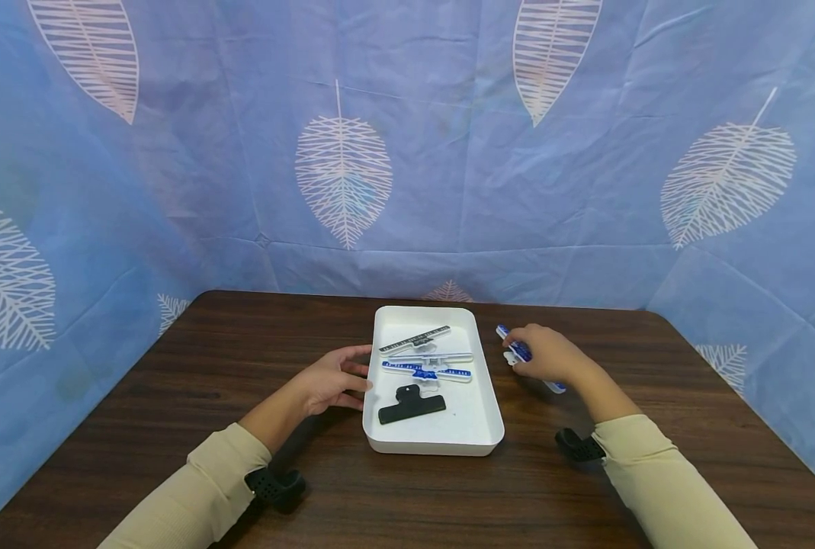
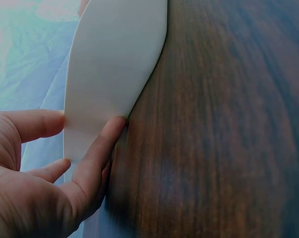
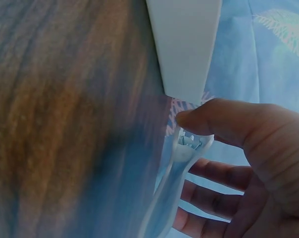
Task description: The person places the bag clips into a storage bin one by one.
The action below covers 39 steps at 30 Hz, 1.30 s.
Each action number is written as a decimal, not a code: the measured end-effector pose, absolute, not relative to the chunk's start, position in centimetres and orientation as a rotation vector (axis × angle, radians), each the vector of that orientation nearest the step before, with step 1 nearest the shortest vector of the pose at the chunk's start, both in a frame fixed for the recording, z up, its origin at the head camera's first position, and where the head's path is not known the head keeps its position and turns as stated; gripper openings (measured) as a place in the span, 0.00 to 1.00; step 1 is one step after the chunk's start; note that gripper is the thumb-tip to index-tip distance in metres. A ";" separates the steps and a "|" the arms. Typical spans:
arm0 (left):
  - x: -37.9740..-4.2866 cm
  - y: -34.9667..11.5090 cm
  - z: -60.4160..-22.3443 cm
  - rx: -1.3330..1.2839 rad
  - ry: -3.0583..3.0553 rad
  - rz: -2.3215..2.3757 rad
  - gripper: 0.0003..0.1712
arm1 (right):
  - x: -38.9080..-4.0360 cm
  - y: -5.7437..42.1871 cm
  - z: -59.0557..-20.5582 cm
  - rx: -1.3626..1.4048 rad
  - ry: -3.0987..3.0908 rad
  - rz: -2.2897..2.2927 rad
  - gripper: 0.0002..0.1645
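My left hand touches the left side wall of a white tray with spread, fairly straight fingers. In the left wrist view, fingertips meet the tray's outer wall. To the right of the tray, my right hand holds a long blue-and-white clip low over the table; whether it touches the wood I cannot tell. The right wrist view has the thumb on the clip's upper end and the other fingers behind it.
Inside the tray lie a black clip, a blue-and-white clip, a whitish clip and a dark grey-and-white clip. The dark wooden table ends at a blue leaf-patterned cloth.
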State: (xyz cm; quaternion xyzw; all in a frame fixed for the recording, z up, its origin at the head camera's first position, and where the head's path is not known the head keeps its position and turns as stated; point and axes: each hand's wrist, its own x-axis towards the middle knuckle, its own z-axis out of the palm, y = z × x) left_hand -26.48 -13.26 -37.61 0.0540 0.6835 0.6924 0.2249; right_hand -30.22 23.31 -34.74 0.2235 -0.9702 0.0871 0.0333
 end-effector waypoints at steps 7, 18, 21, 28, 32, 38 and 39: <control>-26.5 -13.3 -37.6 0.152 1.885 1.910 0.42 | -29.7 23.0 -33.8 0.725 -2.955 0.267 0.22; -26.5 -13.4 -37.7 0.139 1.886 1.913 0.42 | -28.5 21.5 -32.5 0.785 -2.925 0.235 0.21; -26.5 -13.4 -37.7 0.133 1.890 1.913 0.42 | -28.3 21.2 -32.3 0.793 -2.919 0.221 0.21; -26.6 -13.4 -37.8 0.138 1.888 1.913 0.42 | -27.7 20.5 -31.8 0.824 -2.920 0.210 0.22; -26.6 -13.4 -37.8 0.143 1.884 1.913 0.42 | -27.4 20.1 -31.4 0.839 -2.921 0.213 0.22; -26.6 -13.3 -37.8 0.148 1.882 1.912 0.41 | -27.0 19.6 -30.9 0.859 -2.925 0.216 0.21; -26.6 -13.3 -37.8 0.148 1.883 1.912 0.41 | -27.0 19.5 -30.9 0.861 -2.925 0.217 0.21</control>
